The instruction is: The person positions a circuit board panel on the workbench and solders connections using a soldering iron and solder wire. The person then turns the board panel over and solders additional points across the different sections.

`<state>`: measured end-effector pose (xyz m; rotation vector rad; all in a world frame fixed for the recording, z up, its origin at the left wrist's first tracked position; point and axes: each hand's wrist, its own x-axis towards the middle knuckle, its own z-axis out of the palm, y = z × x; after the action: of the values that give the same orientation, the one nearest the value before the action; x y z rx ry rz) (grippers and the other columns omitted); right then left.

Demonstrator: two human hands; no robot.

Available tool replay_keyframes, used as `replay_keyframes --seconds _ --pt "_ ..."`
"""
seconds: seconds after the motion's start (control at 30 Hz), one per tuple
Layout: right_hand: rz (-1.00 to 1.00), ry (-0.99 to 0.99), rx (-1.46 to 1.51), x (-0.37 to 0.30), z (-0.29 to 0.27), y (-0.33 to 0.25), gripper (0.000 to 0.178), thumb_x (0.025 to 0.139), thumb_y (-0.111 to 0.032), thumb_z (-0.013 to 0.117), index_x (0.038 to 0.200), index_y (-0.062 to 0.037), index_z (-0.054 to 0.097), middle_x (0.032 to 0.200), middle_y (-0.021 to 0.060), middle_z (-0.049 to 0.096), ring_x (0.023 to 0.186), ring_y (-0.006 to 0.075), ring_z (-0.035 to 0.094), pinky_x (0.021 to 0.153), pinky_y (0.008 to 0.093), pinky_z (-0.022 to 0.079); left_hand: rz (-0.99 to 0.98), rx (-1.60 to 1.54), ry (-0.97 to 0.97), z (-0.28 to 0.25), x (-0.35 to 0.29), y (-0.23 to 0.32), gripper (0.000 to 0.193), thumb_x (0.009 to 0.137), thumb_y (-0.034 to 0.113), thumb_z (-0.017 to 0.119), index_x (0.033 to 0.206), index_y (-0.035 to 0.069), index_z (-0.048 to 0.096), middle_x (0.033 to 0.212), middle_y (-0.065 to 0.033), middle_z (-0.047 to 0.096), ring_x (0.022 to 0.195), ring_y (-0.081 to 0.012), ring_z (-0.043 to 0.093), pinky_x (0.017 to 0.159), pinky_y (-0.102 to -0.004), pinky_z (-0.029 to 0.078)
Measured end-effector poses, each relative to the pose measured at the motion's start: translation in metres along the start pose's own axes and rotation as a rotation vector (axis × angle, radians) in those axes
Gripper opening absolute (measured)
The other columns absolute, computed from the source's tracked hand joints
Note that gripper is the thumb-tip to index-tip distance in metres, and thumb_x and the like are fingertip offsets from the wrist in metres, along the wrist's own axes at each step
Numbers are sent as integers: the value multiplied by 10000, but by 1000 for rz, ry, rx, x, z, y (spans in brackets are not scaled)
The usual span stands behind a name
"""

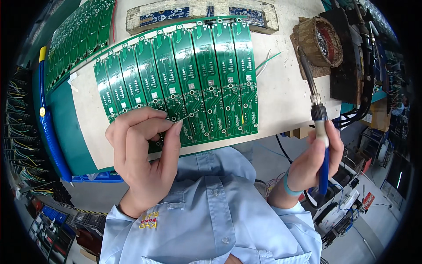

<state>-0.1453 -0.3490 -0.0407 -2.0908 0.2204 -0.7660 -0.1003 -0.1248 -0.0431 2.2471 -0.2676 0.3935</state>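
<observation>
In the head view, a thin pale wire (184,118) was pinched between the thumb and first finger of the left hand (147,154). Those two fingertips were pressed close together, and the other fingers were bent. The wire's end was held over a big sheet of green circuit boards (189,66); whether the boards were touched by it cannot be told.

A soldering iron (318,113) was gripped by the right hand (317,154), with the fingers closed around its handle like a pencil. Its metal tip was pointed up, near a round brown pot (325,42). A blue-green band (290,185) was worn on the right wrist.

The green boards were laid on a white sheet (272,105), in front of the body. More green boards (83,35) were placed at the upper left, and a blue tube (50,132) was set below them.
</observation>
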Motion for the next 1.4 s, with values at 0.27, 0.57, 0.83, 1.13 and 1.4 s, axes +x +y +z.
replay_keyframes --seconds 0.27,0.57,0.83,1.13,1.4 --pt "-260 -135 111 -22 14 -21 186 775 -251 543 862 -97 599 593 -2 545 543 88 454 748 293 317 -22 -9 13 -1 -6 -8 165 680 -26 679 784 55 580 910 -39 581 655 -125 420 702 -248 332" --pt "-313 -302 28 -25 24 -41 136 746 -267 614 766 -136 646 508 -59 524 437 65 431 778 297 314 -53 12 51 -5 -8 -15 158 680 -25 676 777 56 581 913 -41 580 664 -127 425 694 -240 330" --pt "-305 -333 6 -18 31 -48 127 744 -245 623 794 -136 666 505 -61 520 433 67 419 770 292 321 -41 45 50 -5 -6 -16 161 672 -26 675 784 53 590 910 -39 579 685 -134 437 685 -239 336" --pt "-299 -338 -11 -18 34 -51 121 744 -246 635 777 -134 666 496 -60 515 428 68 411 762 289 324 -42 20 56 -3 -6 -19 174 661 -27 674 792 55 593 905 -39 581 708 -145 451 698 -240 339" --pt "-289 -300 -90 -18 40 -70 116 743 -247 646 738 -133 670 479 -64 506 418 66 402 751 283 341 -16 39 71 -2 -7 -20 179 661 -26 675 798 57 595 898 -39 583 728 -155 475 704 -241 343"
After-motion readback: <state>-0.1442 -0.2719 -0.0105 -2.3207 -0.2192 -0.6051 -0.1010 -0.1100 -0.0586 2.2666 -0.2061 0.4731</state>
